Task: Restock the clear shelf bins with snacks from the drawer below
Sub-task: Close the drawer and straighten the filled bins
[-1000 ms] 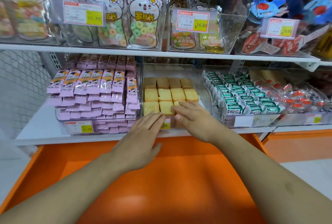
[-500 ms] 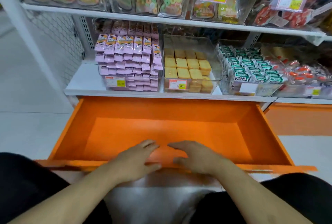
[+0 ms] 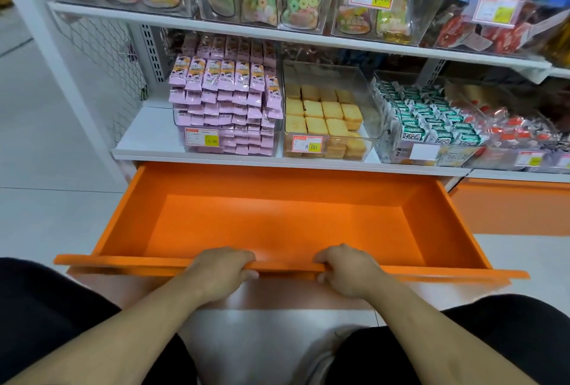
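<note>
I see both hands curled over the front lip of the smooth orange drawer (image 3: pixel 277 224): left hand (image 3: pixel 220 270) and right hand (image 3: pixel 347 270) each grasp that thin edge, side by side. The drawer stands pulled out beneath the white shelf (image 3: pixel 148 141). Above it sit 2 clear rigid bins: pink glossy packets (image 3: pixel 225 101) and square yellow cakes (image 3: pixel 320 116).
</note>
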The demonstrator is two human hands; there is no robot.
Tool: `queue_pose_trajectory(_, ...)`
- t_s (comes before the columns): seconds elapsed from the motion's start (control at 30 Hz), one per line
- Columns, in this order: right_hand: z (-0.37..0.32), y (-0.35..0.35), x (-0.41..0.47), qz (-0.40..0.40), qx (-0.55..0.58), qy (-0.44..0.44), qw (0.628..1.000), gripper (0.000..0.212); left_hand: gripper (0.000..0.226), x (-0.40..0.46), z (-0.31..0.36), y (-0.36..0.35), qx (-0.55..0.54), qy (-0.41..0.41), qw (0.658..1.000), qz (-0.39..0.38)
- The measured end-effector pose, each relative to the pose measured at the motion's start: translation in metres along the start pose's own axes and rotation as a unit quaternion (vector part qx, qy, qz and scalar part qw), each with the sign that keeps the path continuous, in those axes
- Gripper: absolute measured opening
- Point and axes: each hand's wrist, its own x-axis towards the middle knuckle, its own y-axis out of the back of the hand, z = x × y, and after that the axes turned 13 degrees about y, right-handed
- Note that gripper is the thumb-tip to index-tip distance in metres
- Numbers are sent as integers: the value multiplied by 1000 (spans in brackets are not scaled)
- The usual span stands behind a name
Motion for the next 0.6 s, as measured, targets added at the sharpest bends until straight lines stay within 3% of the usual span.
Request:
queue_pose_trajectory(0.27, 20, 16, 33, 75, -5, -14, 997, 23, 32, 35, 1, 24, -25, 5, 999, 40)
queue_pose_trajectory(0.6, 51, 28, 100, 160, -9, -31, 987, 18, 37, 99, -5, 32, -55, 25, 984, 167)
